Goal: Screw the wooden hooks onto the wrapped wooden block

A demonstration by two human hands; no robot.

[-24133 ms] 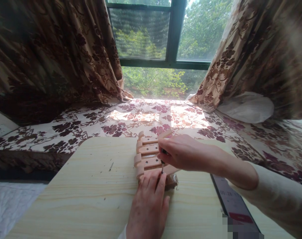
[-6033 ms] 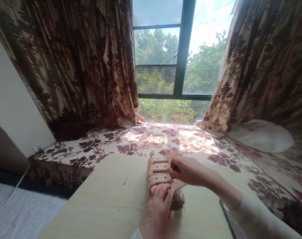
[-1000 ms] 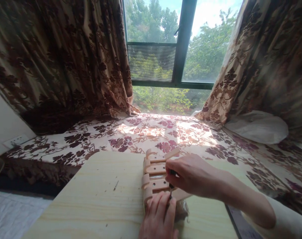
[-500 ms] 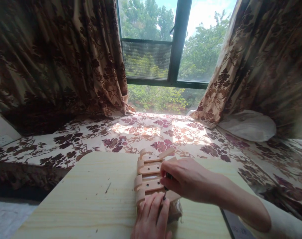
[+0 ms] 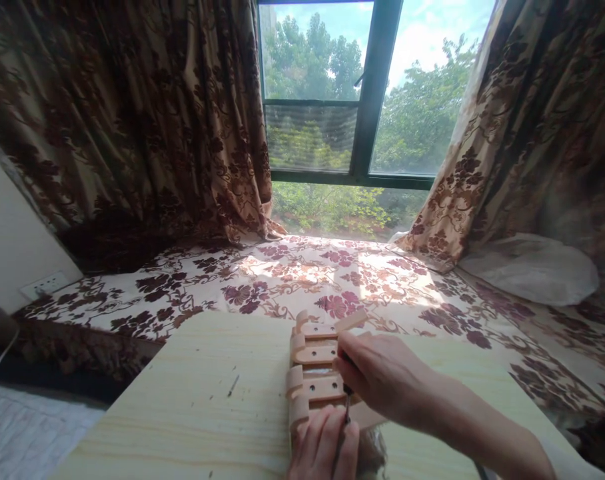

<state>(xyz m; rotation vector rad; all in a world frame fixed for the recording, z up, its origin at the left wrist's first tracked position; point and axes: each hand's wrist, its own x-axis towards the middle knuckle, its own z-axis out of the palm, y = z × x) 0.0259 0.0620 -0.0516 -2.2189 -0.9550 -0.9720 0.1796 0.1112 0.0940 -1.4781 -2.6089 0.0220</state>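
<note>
A small wooden slatted piece point(image 5: 296, 383) lies near the table's front, with light wood strips joined by dark screws and curved ends on its left side. My right hand point(image 5: 370, 367) is closed around the dark handle of a screwdriver point(image 5: 348, 399), whose shaft points down at the nearest strip. My left hand point(image 5: 325, 443) is closed on the near end of that piece, its fingertips close beside the screwdriver tip. Whether a screw sits under the tip is hidden by the fingers. Some crumpled brown, shiny wrapping point(image 5: 371, 450) shows beneath the right side of the piece.
The pale wooden table point(image 5: 182, 407) carries a small loose screw-like bit point(image 5: 233, 385) and scattered crumbs to the left. Beyond it lies a floral-covered window ledge point(image 5: 282, 280) with a whitish plastic bag point(image 5: 532, 270) at right. Patterned curtains point(image 5: 222, 133) flank the window.
The camera view has turned a little left and up, so everything sits further right and lower. Both hands keep their places on the wooden piece and the screwdriver.
</note>
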